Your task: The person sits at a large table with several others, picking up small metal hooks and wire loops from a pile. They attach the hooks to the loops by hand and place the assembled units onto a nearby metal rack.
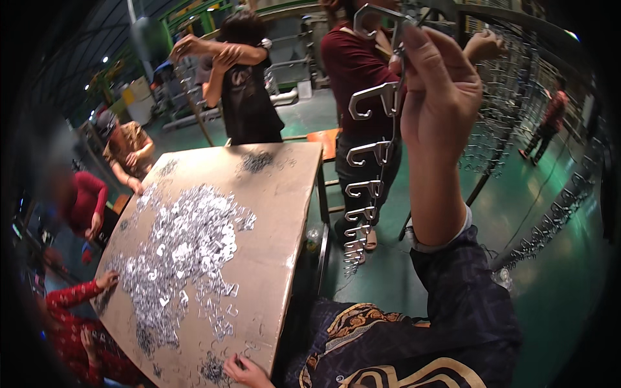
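Note:
My right hand is raised high, its thumb and fingers pinched on the top of a hanging strand. Bent silver metal hooks hang down this strand one below another, like flat carabiner frames. The lowest ones look small and crowded together. At the lower edge, my left hand rests on the table's near corner, fingers apart. Beside its fingertips lies a small pile of dark wire pieces. Whether the left fingertips touch a piece is too small to tell.
A brown-topped table bears a large heap of silver metal pieces and another dark pile. Several people sit or stand around it. One in a maroon shirt stands just behind the strand. More strung hooks hang at right.

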`<state>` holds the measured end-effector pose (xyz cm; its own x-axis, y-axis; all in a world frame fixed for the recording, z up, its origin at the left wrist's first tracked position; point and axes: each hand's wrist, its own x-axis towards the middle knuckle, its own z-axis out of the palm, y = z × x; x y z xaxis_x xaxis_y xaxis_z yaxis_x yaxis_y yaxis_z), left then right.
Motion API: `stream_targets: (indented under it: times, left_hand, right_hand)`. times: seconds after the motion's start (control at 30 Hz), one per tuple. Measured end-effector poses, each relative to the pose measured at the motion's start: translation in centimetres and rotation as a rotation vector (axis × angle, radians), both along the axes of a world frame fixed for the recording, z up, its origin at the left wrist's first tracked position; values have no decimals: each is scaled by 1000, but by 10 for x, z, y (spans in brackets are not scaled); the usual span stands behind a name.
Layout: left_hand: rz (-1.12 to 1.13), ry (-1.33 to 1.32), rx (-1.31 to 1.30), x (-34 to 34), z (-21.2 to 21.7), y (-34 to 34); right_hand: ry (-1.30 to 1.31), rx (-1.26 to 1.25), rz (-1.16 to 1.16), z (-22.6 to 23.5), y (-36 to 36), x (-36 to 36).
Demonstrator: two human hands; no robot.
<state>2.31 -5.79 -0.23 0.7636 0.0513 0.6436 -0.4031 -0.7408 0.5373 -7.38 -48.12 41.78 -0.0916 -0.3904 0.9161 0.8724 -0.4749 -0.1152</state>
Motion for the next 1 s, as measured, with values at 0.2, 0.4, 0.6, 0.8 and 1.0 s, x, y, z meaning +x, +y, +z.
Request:
stream_targets:
  times: [0.2, 0.4, 0.6, 0.8, 1.0]
  left_hand:
    - [24, 34, 44, -2, 25, -6]
    - [-52, 50, 27, -3, 30, -12]
    - [22, 21, 34, 1, 4, 6]
    - [-54, 28, -17, 1, 10, -4]
    - [-64, 23, -52, 1, 20, -1]
  right_hand:
    - [-26, 198, -387, 6, -31, -58]
    - [-27, 232, -635, 16, -64, -125]
    - [-64, 275, -877, 34, -84, -187]
    - [-176, 315, -1112, 48, -88, -268]
    - [-152, 309, -1300, 59, -112, -338]
